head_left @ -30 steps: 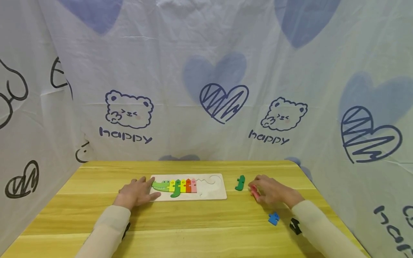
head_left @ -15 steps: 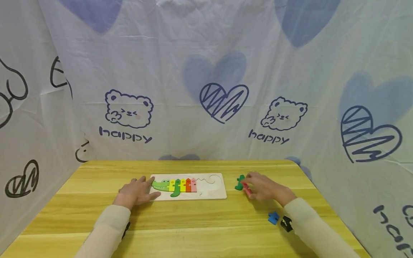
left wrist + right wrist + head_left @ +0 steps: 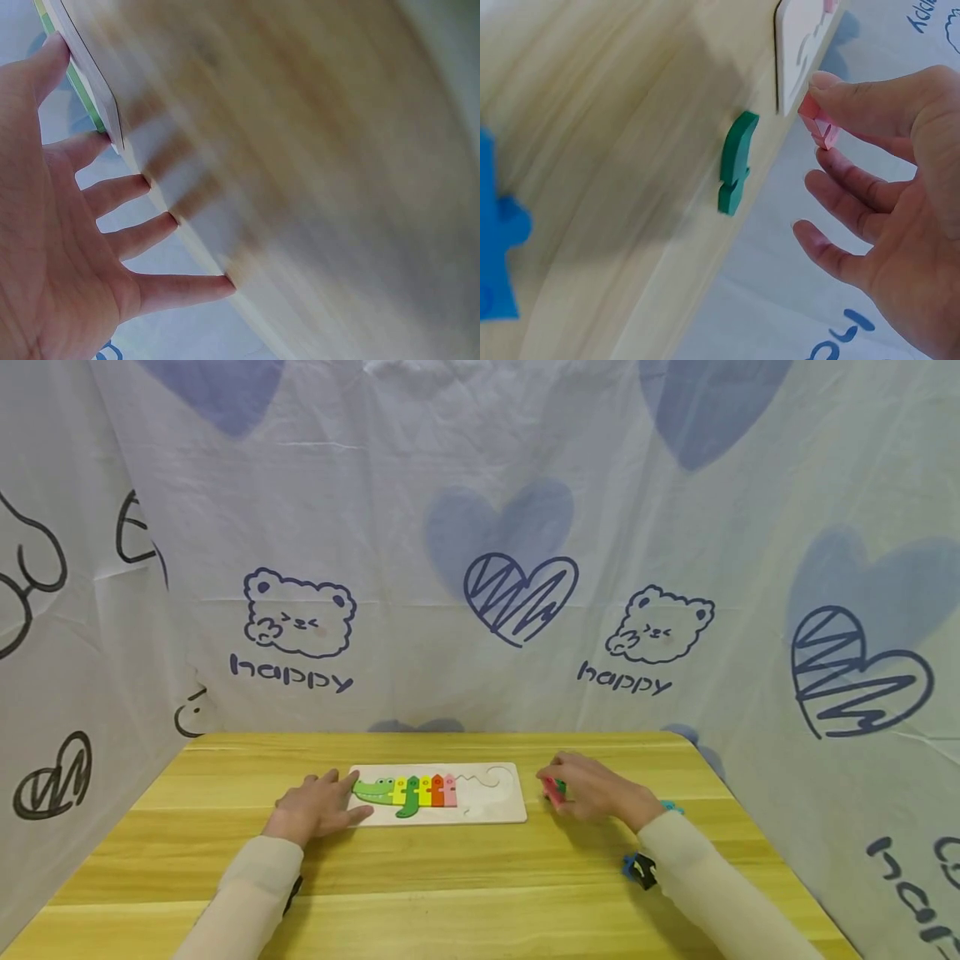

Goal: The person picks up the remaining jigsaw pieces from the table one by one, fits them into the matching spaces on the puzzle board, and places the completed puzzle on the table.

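Wood-grained yellow table point(image 3: 450, 893), with white sheeting point(image 3: 390, 502) behind and to each side, printed with hearts, bear faces and the word "happy". Near the far middle of the table, a pale puzzle board point(image 3: 491, 812). To the right of the board, a dark green piece point(image 3: 735, 161), mostly covered in the head view by the right hand point(image 3: 592, 787). Farther right and nearer, a blue piece point(image 3: 628, 867), partly behind a black object point(image 3: 642, 871) at the right cuff; beyond the right sleeve point(image 3: 705, 877), a sliver of light blue point(image 3: 672, 807), too small to make out. At the board's left end, the left hand point(image 3: 311, 810), fingers spread and nearly straight, thumb and index finger touching the board. Pinched in the right hand, just beside the board's right end, a pink piece point(image 3: 821, 124), against the sheeting in the right wrist view; remaining fingers loosely bent. Pink piece's long axis slanting, in the head view, from upper left to lower right. Board lengthwise left to right, with 6 pieces in place, crocodile head point(image 3: 375, 791) pointing left, and an engraved tail outline point(image 3: 495, 779) at the right.
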